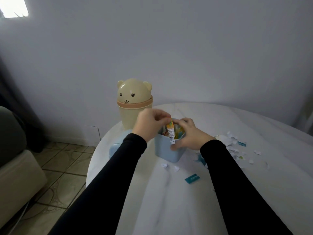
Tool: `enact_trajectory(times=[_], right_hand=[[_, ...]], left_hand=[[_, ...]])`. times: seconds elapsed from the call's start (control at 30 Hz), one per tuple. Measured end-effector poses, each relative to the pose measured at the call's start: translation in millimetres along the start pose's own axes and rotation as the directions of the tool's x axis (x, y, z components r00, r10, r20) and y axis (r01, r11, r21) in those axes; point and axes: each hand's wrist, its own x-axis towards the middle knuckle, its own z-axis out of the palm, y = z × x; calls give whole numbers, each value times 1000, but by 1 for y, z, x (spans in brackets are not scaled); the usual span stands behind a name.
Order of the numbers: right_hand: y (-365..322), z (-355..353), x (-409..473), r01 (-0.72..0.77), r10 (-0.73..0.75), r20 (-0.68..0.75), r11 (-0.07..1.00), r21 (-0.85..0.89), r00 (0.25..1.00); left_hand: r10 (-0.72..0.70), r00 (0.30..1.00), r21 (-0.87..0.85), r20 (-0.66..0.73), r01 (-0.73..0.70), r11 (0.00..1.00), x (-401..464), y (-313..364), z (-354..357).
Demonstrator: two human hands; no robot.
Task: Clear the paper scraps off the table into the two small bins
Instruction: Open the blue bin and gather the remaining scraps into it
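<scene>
Over the blue bin (166, 150) my left hand (149, 123) pinches a printed scrap (171, 133) — long axis upright, lower end hanging inside — while my right hand (189, 135) grips the rim.

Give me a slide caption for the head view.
Left hand pushes a printed scrap into the blue bin steadied by the right hand.

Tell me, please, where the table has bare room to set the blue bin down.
Bare cloth lies between the sleeves, nearer than the teal scrap, and far right beyond the scrap pile. It is crowded around the blue bin, and right of the right hand.
</scene>
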Motion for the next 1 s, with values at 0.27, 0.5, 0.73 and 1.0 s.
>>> enact_trajectory(times=[0.27,0.5,0.73,1.0], right_hand=[[1,-2,-3,-27,26,8,997,68,1000],[1,-1,-5,0,3,-22,995,97,1000],[2,0,-5,-6,11,-52,996,90,999],[0,9,-2,11,15,-159,987,162,987]], left_hand=[[-63,980,318,187,0,948,4,-5,-5],[3,903,240,430,-117,964,-10,19,-33],[13,908,184,418,-99,978,-9,9,-20],[-3,900,702,435,-337,628,-12,9,2]])
